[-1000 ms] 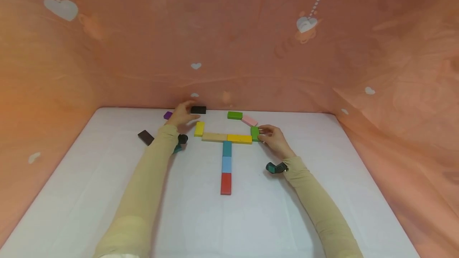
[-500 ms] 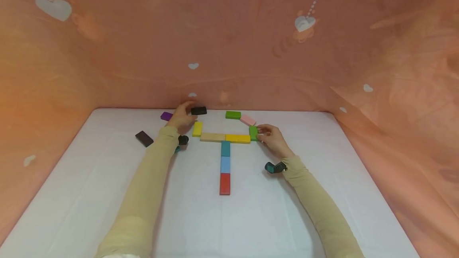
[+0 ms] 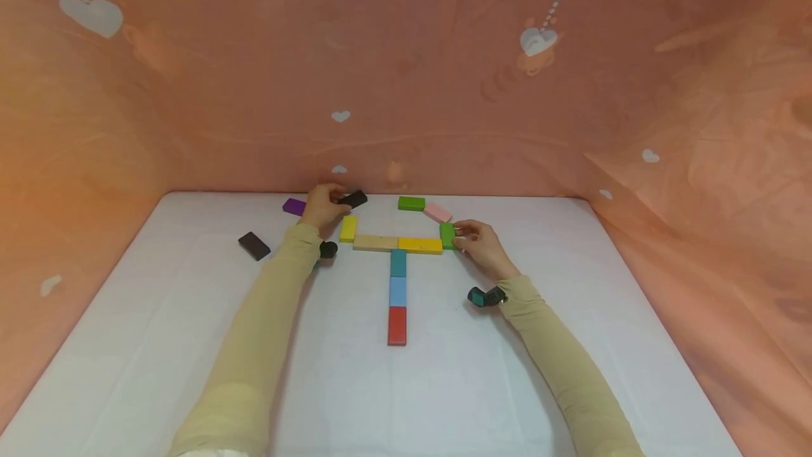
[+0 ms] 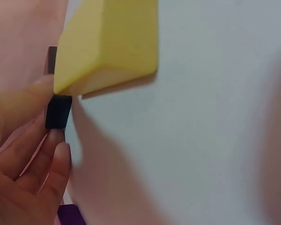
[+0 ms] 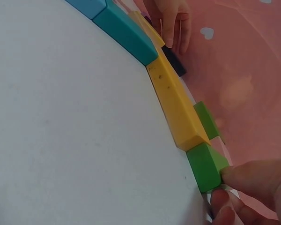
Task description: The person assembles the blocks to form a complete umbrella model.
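Note:
My left hand pinches a black block at its left end, near the table's back edge. In the left wrist view the thumb lies over the black block, with fingertips on its other side. My right hand holds an upright green block between thumb and fingers. That green block touches the right end of a yellow block, which continues a beige block. A short yellow block stands at the beige block's left end. A pink block and another green block lie behind.
Below the row run a teal block, a light blue block and a red block in a line. To the left lie a dark brown block and a purple block. An orange curtain encloses the white table.
The black block has turned in my left hand, its right end swinging up and away. The right hand stays at the green block. The view has shifted slightly.

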A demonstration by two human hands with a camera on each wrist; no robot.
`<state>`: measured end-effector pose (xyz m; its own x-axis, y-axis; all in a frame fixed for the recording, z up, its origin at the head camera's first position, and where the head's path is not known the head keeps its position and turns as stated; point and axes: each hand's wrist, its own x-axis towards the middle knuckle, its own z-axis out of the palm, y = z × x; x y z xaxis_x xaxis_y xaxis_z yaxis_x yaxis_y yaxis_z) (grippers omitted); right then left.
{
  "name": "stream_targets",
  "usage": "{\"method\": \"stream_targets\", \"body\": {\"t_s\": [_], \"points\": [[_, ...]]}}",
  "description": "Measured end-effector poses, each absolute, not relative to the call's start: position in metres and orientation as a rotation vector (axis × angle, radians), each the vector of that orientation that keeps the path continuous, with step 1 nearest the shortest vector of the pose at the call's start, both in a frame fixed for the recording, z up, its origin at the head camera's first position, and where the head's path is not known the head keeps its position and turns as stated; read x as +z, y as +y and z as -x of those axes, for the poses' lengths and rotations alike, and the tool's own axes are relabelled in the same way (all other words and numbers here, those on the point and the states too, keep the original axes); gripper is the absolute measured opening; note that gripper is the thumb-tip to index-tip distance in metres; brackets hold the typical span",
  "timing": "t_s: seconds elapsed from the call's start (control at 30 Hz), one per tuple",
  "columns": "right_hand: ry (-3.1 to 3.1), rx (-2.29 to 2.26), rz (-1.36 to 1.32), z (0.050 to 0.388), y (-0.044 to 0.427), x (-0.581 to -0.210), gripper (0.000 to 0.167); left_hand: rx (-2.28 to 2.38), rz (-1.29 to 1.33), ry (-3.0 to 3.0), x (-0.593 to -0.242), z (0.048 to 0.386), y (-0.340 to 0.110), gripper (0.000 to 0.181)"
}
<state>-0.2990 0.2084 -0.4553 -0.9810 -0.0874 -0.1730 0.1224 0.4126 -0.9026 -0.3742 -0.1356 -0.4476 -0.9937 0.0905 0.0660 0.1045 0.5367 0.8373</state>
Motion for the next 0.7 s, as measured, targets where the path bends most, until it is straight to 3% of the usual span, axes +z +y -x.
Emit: {"method": "stream_targets", "body": {"t_s": [0.17, 0.43, 0.7], "points": [[2.476, -1.613, -0.019, 0.298, 0.208, -0.456, 0.037, -1.448, 0.174, -2.726, -0.449, 0.373, -0.134, 0.038], [2.491, -1.598, -0.015, 0.297, 0.208, -0.456, 0.036, -1.43, 0.205, -2.752, -0.445, 0.373, -0.136, 0.047], [2.482, -1.61, -0.028, 0.298, 0.207, -0.456, 0.037, -1.459, 0.168, -2.776, -0.438, 0.372, -0.136, 0.033]]}}
